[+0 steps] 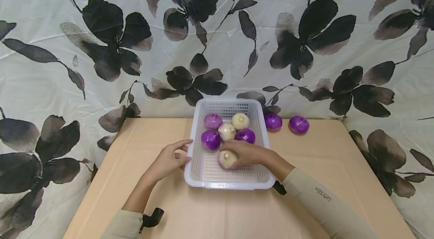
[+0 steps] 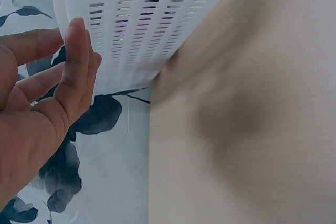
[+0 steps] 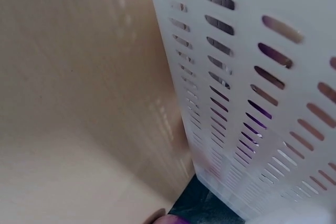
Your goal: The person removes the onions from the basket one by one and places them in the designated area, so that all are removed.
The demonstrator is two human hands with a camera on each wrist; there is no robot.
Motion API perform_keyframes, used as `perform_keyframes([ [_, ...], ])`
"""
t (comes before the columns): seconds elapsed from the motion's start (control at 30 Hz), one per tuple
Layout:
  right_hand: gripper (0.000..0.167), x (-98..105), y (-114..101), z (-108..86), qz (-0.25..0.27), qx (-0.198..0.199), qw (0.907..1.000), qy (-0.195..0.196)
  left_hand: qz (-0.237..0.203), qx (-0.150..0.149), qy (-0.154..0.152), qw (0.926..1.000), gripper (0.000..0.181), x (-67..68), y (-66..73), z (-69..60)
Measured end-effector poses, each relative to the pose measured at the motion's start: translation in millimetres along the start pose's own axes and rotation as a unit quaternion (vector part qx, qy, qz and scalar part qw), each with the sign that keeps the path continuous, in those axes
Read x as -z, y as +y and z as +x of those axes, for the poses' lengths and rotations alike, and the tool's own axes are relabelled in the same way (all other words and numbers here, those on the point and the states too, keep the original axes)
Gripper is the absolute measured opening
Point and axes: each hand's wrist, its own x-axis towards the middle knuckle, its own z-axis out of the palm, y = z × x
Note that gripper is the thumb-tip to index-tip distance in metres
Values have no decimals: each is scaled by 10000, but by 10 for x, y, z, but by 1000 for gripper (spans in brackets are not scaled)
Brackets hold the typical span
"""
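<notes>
A white perforated plastic basket stands on the table with several purple and white onions inside. My right hand reaches over its right wall and grips a white onion low in the near half. Behind that lie a purple onion, a white onion and another purple onion. Outside, my left hand touches the basket's left side with its fingertips; the left wrist view shows its fingers against the basket wall. The right wrist view hides the right hand behind the slotted wall.
Two more purple onions, one close to the basket and one farther right, lie on the table's back edge. A floral cloth hangs behind the wooden table. Dark wrist straps stick out near the sleeves.
</notes>
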Motion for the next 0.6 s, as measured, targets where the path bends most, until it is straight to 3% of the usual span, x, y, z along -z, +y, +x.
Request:
perform_keyframes([
  [0.27, 67, 11, -26, -20, -75, 121, 9999, 8, -39, 10, -39, 10000, 62, 4, 7, -1],
  [0.6, 67, 155, -54, -169, 409, 240, 9982, 379, -31, 8, -49, 10000, 62, 10, -2, 12],
])
